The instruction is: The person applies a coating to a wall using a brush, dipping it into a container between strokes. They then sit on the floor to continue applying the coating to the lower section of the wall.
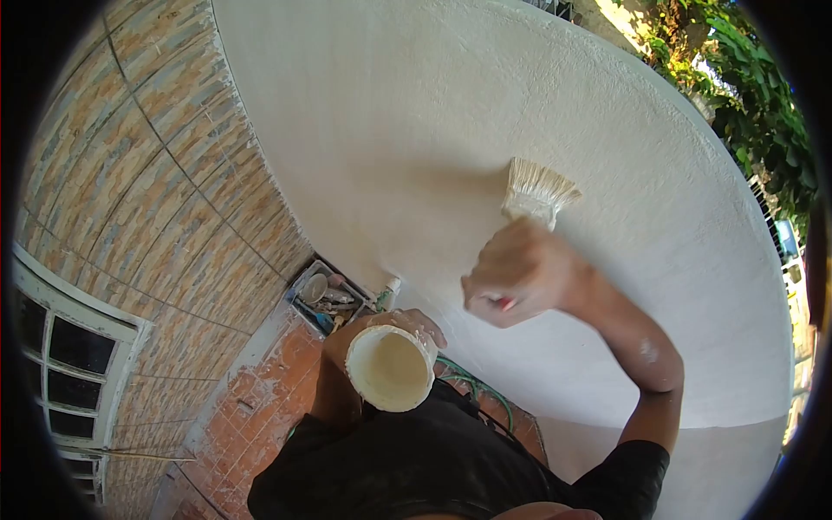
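Note:
A wide paintbrush (539, 192) with pale, splayed bristles rests against the whitish wall (373, 113). My right hand (524, 270) is closed around its handle, slightly blurred, and a small red spot shows at the fist. Lower down, close to my body, my left hand (420, 328) wraps round a cream-coloured cup (392, 368). The cup's open mouth faces the camera, and pale liquid or coating shows inside it. White smears mark my right forearm near the elbow.
A wall with stone-pattern tiles (165, 173) stands on the left, with a white-framed window (82, 351). A crate (328, 295) of tools sits in the corner on the orange tiled floor (251, 416). A green hose (485, 390) lies behind me. Foliage (763, 95) shows beyond the wall's edge.

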`<control>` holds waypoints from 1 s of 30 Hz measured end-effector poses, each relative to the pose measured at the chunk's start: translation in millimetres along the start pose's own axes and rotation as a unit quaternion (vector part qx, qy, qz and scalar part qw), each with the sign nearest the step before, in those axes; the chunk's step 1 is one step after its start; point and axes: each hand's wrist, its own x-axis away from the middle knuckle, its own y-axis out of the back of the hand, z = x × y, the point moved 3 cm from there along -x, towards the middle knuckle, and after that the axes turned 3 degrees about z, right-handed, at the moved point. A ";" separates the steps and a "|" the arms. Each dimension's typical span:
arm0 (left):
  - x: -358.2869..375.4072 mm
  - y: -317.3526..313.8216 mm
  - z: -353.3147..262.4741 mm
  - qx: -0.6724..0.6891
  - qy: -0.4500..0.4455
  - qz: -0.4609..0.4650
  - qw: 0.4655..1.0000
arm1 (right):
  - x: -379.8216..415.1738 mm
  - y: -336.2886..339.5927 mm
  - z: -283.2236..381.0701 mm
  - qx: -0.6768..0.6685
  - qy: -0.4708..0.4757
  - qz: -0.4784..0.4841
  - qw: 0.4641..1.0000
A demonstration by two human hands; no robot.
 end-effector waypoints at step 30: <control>-5.2 6.4 3.6 -0.031 0.036 0.060 0.997 | -84.6 182.3 -25.7 0.011 -0.156 -0.351 0.923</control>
